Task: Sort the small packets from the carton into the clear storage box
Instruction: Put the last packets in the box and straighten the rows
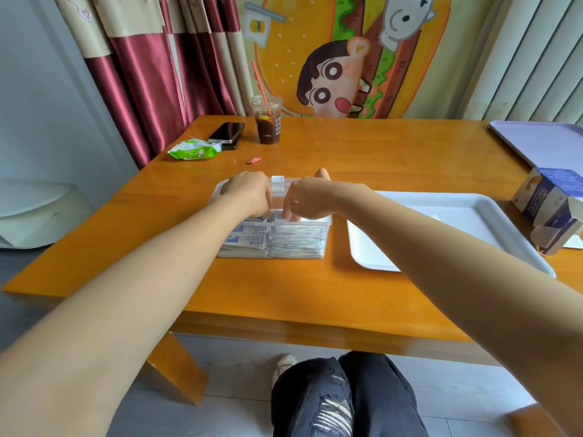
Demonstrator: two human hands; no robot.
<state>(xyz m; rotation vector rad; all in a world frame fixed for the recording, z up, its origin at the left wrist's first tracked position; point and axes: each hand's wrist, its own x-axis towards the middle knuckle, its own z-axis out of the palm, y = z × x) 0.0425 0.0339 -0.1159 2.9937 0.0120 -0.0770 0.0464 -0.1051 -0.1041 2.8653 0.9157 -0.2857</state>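
Left hand [249, 193] and right hand [307, 198] are both dipping into the clear storage box [328, 221] beside the white tray [467, 212], fingers on the packets [249, 238] inside, can't tell if they're pinching any; carton [549, 206] is lying past the tray

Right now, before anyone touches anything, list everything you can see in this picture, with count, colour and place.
table: one, orange wood
clear storage box: one, transparent, table centre
packets: many, white-blue, inside box
white tray: one, right of box
carton: one, blue-purple, open, right edge
lilac tray: one, far right
drink cup: one, dark drink, red straw, far side
phone: one, black, beside cup
wipes pack: one, green, by phone
wrapper scrap: one, red, beyond box
curtain: one, maroon-beige, back left
cartoon hanging: one, orange, back wall
left hand: one, over box
right hand: one, over box
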